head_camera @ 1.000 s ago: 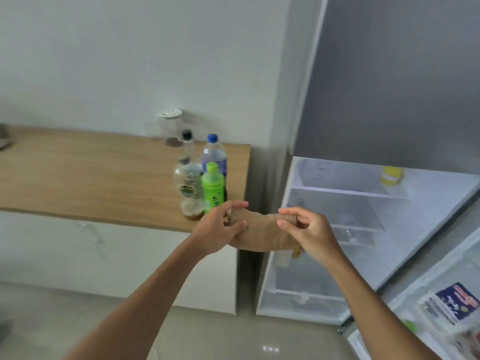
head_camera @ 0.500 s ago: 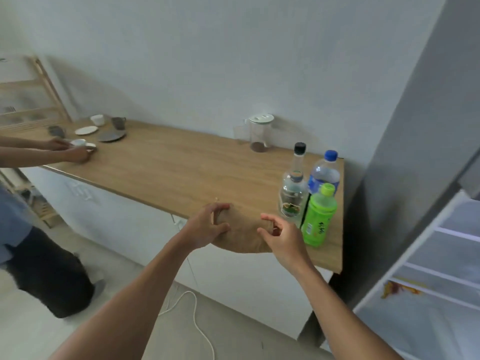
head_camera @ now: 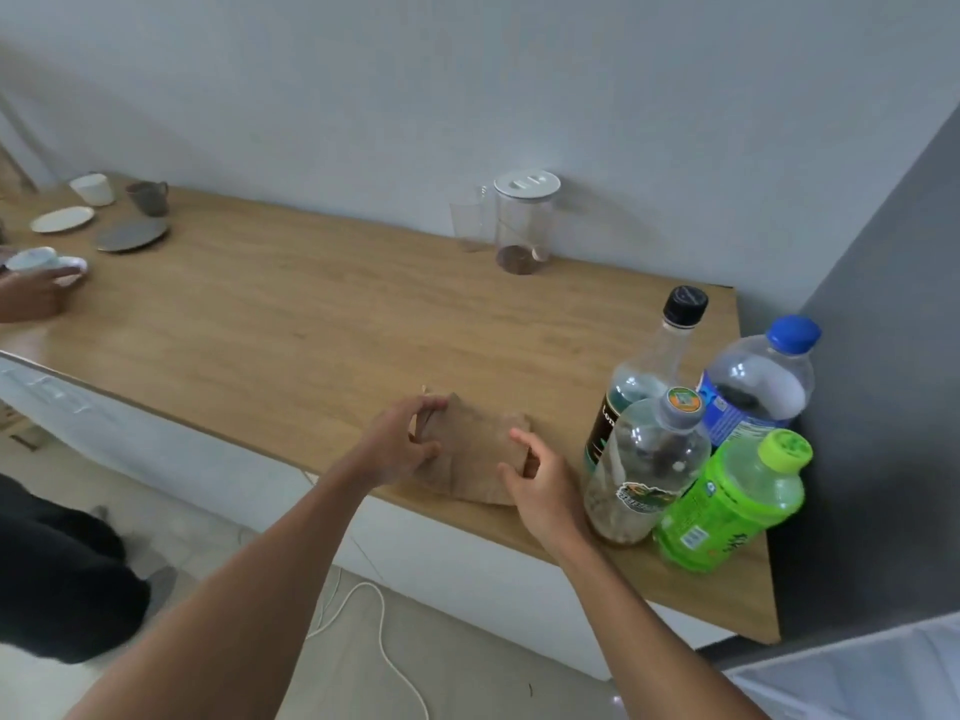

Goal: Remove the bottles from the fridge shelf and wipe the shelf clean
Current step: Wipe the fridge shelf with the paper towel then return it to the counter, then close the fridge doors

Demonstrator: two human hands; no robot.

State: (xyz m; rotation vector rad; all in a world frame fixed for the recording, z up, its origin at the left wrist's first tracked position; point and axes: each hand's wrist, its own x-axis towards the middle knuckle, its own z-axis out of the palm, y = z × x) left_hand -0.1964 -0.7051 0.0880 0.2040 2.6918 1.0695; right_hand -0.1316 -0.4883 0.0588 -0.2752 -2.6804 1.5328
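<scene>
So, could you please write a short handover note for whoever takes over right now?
Left hand: open, fingers resting on the left edge of the brown cloth.
Right hand: open, at the cloth's right edge, not gripping.
The cloth lies flat near the front edge of the wooden counter.
Four bottles stand at the counter's right end: green bottle, clear bottle, black-capped bottle, blue-capped bottle.
Done: bottles are out of the fridge.
Left: whether the shelf is wiped cannot be told; it is out of view.
</scene>
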